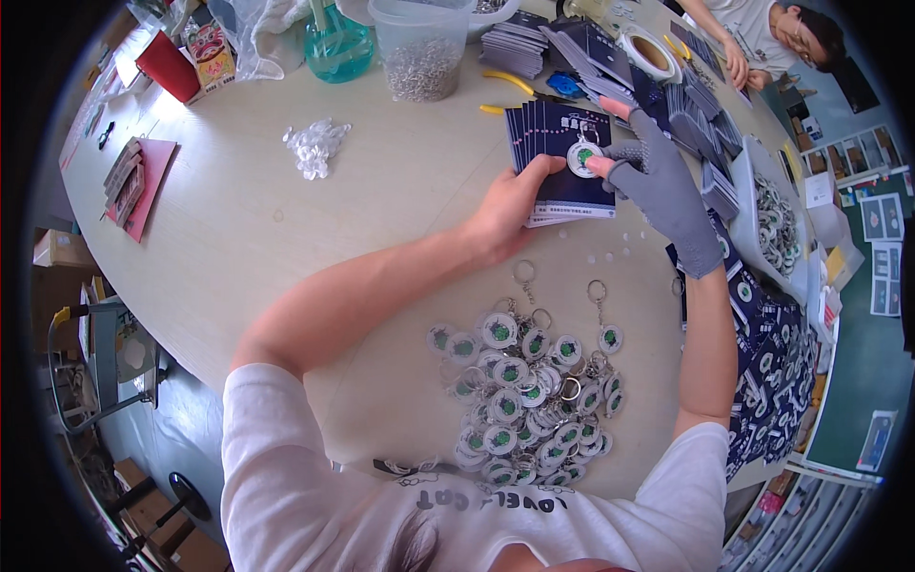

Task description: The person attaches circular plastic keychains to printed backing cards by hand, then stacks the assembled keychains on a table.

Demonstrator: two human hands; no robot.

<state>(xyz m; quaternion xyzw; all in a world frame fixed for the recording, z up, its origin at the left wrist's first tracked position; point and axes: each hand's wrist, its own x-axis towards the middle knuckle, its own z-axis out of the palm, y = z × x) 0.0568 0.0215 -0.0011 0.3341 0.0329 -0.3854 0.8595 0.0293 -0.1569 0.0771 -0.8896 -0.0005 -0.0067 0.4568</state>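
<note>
Below hands: keyring pile (pixel 524 391); beyond: card stacks (pixel 534 43), tub (pixel 419 48).

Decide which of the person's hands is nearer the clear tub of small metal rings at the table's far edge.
Left. The left hand grips the card stack's left side, below the tub; the gloved right hand lies farther right, on the round badge.

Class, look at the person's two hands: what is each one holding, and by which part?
The left hand grips a fanned stack of dark cards by its lower left edge. The gloved right hand pinches a round keychain disc at its rim, against the top card.
</note>
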